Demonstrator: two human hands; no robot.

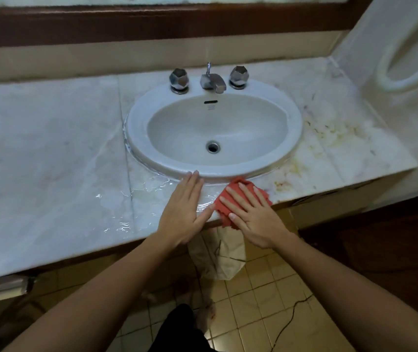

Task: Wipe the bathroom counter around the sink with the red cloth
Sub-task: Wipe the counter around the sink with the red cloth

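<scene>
The red cloth (230, 191) lies bunched on the marble counter (50, 158) at its front edge, just below the white oval sink (136, 123). My right hand (251, 217) presses flat on the cloth with fingers spread. My left hand (183, 212) rests flat on the wet counter beside it, fingertips touching the sink's front rim, holding nothing. A puddle of water (149, 191) shines on the counter left of my left hand.
A chrome tap (213, 81) with two faceted knobs stands behind the basin. Yellowish stains (330, 138) mark the counter right of the sink. A wall with a white ring fitting (406, 72) closes the right side. A pale bag (218, 255) hangs below the counter edge over tiled floor.
</scene>
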